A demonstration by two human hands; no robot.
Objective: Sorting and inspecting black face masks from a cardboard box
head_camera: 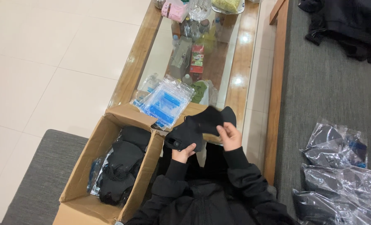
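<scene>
I'm holding the black mask [200, 125] up btwn both hands, long axis running lower-left to upper-right. Left hand [183, 152] is pinching its low end, right hand [230, 136] gripping mid-edge, w/ the cardboard box [75, 189] sitting down-left, nearer my left.

A long wooden table [243, 62] with a glass top carries a stack of clear and blue plastic bags [165, 100] at its near end. Beyond the bags stand bottles [191, 27], a pink box [173, 10] and a plate [228, 6].
</scene>
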